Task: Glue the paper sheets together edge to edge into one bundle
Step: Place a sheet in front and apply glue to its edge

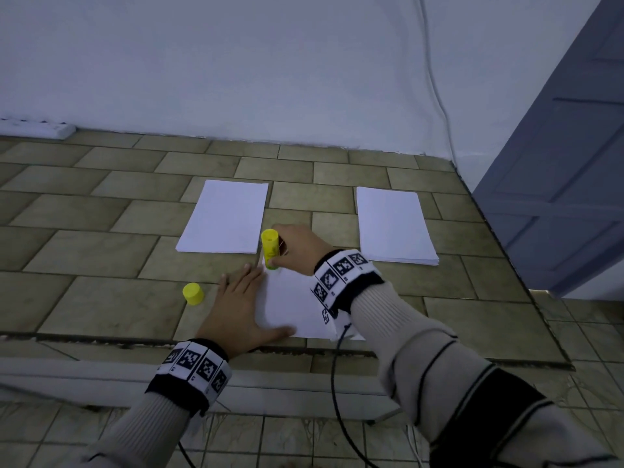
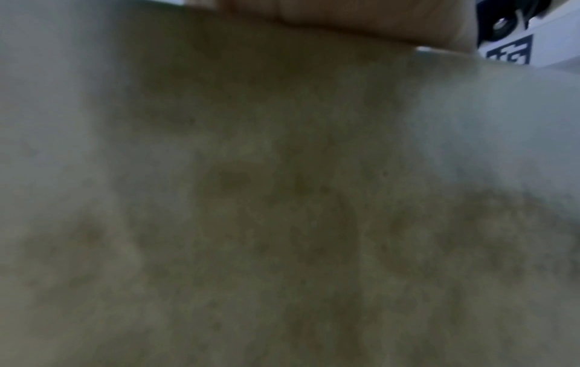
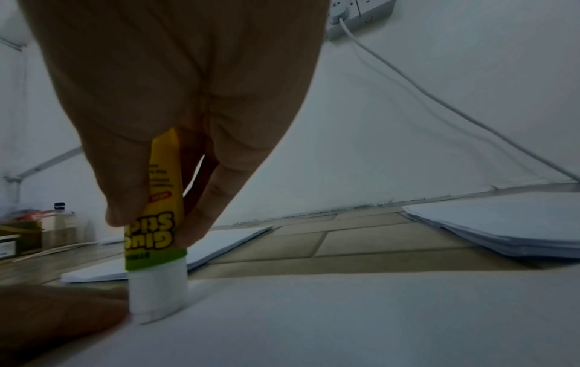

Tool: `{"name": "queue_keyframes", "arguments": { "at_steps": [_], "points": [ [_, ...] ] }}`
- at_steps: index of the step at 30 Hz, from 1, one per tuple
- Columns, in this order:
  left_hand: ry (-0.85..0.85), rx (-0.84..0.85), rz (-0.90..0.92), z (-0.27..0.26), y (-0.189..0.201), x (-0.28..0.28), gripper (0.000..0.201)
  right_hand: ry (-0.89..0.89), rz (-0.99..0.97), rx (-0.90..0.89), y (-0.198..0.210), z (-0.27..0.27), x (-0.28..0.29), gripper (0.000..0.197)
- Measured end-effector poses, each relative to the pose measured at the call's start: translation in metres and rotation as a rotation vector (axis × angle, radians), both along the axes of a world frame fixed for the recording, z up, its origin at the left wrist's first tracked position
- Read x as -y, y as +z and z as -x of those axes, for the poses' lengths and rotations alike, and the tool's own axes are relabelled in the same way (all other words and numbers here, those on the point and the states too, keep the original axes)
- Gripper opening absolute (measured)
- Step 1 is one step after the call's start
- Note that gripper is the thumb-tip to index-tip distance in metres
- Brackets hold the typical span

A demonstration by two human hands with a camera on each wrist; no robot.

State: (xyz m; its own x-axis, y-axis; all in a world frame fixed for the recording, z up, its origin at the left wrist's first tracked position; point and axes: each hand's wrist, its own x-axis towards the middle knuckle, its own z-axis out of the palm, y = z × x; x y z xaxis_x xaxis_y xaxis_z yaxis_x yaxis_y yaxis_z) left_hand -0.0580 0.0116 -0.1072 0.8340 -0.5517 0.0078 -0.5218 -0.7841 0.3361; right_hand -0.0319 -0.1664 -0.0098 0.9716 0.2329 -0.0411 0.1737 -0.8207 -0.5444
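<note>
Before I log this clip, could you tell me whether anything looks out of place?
Nothing stands out. The yellow cap lies loose on the tiles beside the left hand, as expected while the right hand presses the glue stick to the sheet.

Both forearms covered by beige ribbed knit sleeves (image 1: pixel 388 319); right sleeve carries thin dark stripes and a broad dark band near the elbow. Each wrist bears a black strap faced with white tiles printed with black square codes: left wristband (image 1: pixel 194 364), right wristband (image 1: pixel 341 275). Thin black cable (image 1: pixel 334 376) hangs from right wristband
</note>
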Motion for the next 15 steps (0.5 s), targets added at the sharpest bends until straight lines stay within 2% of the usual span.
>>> {"name": "queue_keyframes", "arguments": {
  "at_steps": [7,11,15],
  "points": [
    [0.011,0.014,0.025,0.002,0.001,0.0,0.136,-0.064,-0.029,0.011,0.005,-0.001,0.009,0.021],
    [0.05,0.033,0.071,0.003,-0.002,0.002,0.126,-0.131,-0.134,-0.033,-0.002,0.028,0.031,0.024],
    [0.035,0.044,0.04,0.004,0.0,0.003,0.124,-0.138,-0.267,-0.095,-0.009,0.07,0.046,0.021]
  ]
}}
